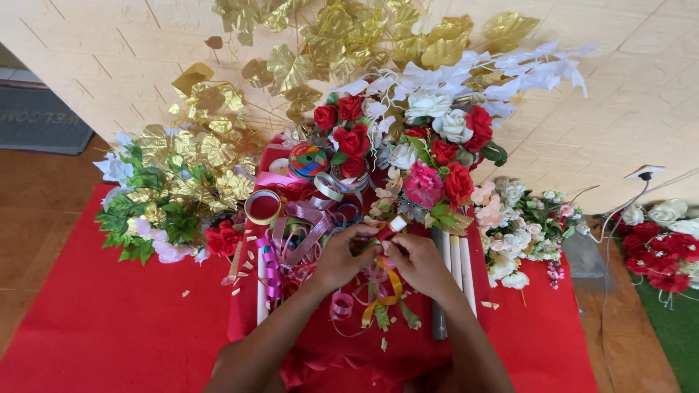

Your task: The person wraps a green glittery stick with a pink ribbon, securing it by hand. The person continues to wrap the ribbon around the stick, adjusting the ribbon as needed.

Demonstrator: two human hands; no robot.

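Both hands pinch stuff: left hand (342,256) grips a red lighter (392,227), right hand (420,263) holds orange ribbon (391,287). Round multicoloured ribbon spool (308,160) sits behind, grey doormat (40,120) far left.

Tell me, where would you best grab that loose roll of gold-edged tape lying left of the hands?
Probably by its rim: the tape roll lies flat with its open hole facing up. Come from above, one finger inside the ring and thumb outside on its left side, since ribbons crowd its right.

Layout: hands at centre, flowers behind and to both sides.
Left hand (342,256) and right hand (419,263) meet over the ribbon pile (306,240); bouquet (408,145) behind; tape rolls (263,207) left; candles (455,266) right.
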